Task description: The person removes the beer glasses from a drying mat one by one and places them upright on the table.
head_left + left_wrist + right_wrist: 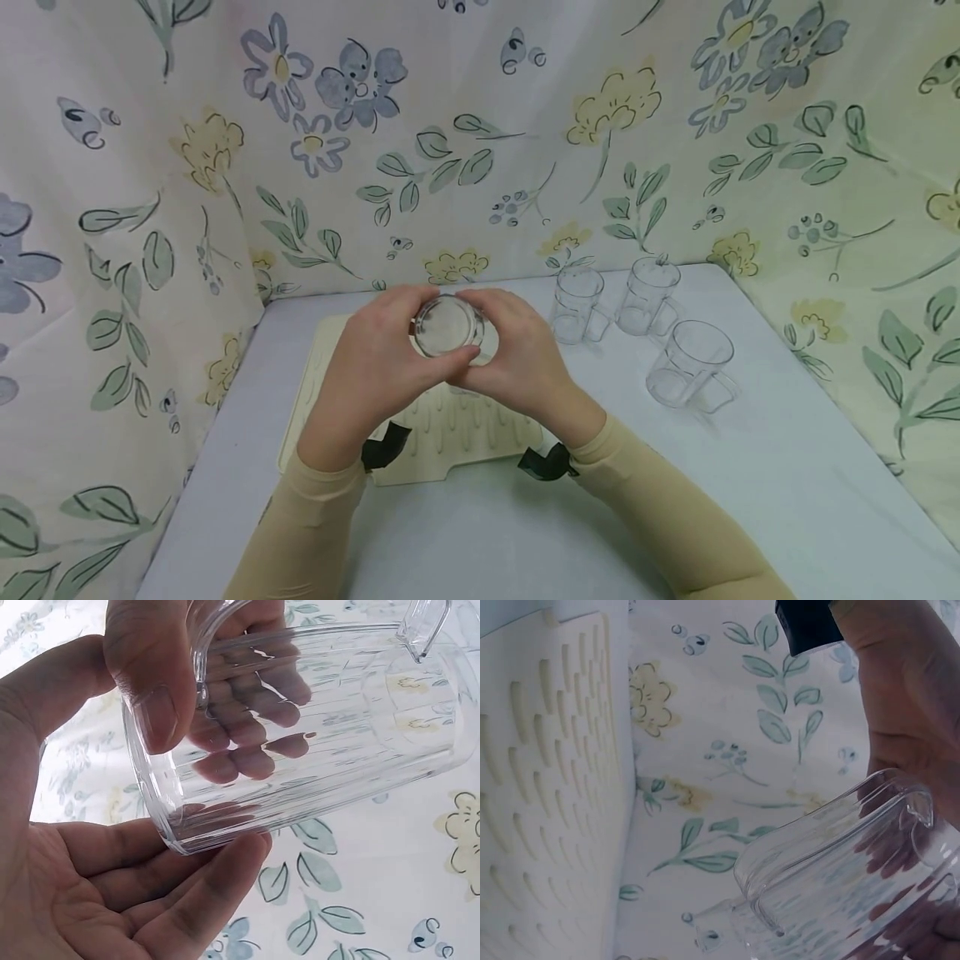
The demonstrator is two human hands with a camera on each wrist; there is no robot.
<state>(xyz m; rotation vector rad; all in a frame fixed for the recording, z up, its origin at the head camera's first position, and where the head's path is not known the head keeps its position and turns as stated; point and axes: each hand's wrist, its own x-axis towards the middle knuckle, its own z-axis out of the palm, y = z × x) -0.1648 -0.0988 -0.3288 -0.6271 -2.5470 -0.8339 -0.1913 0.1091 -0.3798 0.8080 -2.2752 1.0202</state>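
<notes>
Both hands grip one clear mug between them, raised above a cream ridged draining board (420,442). In the head view the round base of the mug (444,323) faces the camera. My left hand (375,367) curls round its left side and my right hand (521,350) round its right, with the thumbs crossing at the near side. In the left wrist view the mug (337,735) lies tilted on its side, and fingers show through its wall. Its handle (829,836) appears in the right wrist view, beside the right hand (919,712).
On the white table (480,533), three more clear mugs stand to the right: one (577,292) nearest the board, another (648,292) behind, and a third (690,358) closer in front. A floral curtain (450,167) hangs behind and along the sides.
</notes>
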